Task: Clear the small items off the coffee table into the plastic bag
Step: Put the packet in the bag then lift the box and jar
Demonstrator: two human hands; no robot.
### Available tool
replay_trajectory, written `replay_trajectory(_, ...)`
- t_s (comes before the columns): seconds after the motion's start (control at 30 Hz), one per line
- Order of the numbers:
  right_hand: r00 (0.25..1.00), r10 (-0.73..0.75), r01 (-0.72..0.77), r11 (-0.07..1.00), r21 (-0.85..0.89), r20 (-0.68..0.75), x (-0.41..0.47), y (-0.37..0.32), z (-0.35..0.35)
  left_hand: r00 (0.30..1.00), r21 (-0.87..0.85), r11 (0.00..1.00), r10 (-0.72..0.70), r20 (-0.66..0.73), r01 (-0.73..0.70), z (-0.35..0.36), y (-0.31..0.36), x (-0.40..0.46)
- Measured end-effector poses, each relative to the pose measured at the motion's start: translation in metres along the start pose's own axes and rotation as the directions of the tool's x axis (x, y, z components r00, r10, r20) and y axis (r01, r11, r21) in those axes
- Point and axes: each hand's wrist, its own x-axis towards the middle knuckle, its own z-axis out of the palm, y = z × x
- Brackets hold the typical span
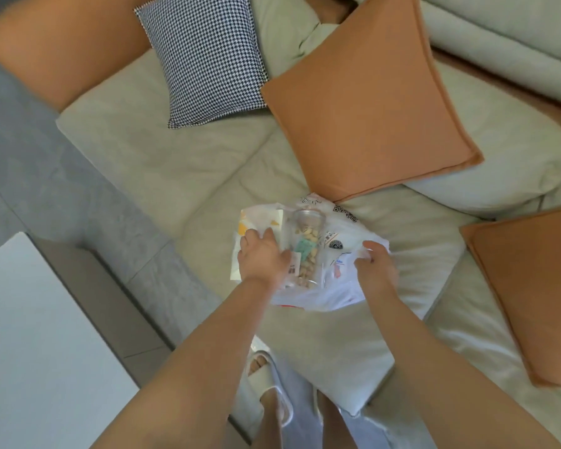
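Both bare forearms reach forward and down, converging toward the middle of the view. The left hand [262, 257] lies palm down with fingers spread and slightly curled, its wrist straight with the forearm. The right hand [374, 265] sits just to its right, well apart from it, fingers curled inward into a pinching grip, knuckles up. Below, between the arms, two feet in pale slippers [266, 380] show.
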Motion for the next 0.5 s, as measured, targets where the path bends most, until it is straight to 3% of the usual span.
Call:
replay_trajectory(0.13,0.998,-0.036,0.036,0.999,-0.019,-0.043,-0.014,-0.022,-0.020,0.998,-0.193,0.980,-0.052,-0.038,0.043,-0.038,0.005,-0.002)
replay_trajectory(0.33,0.974,-0.220,0.211,0.968,-0.135,-0.052,-0.038,-0.047,-0.040,0.999,-0.353,0.935,0.010,-0.040,-0.024,-0.075,0.028,-0.018)
replay_trajectory(0.5,0.896,-0.444,0.404,0.806,-0.433,0.010,-0.048,-0.092,-0.067,1.000,-0.499,0.866,0.019,-0.021,-0.027,-0.106,0.057,-0.020)
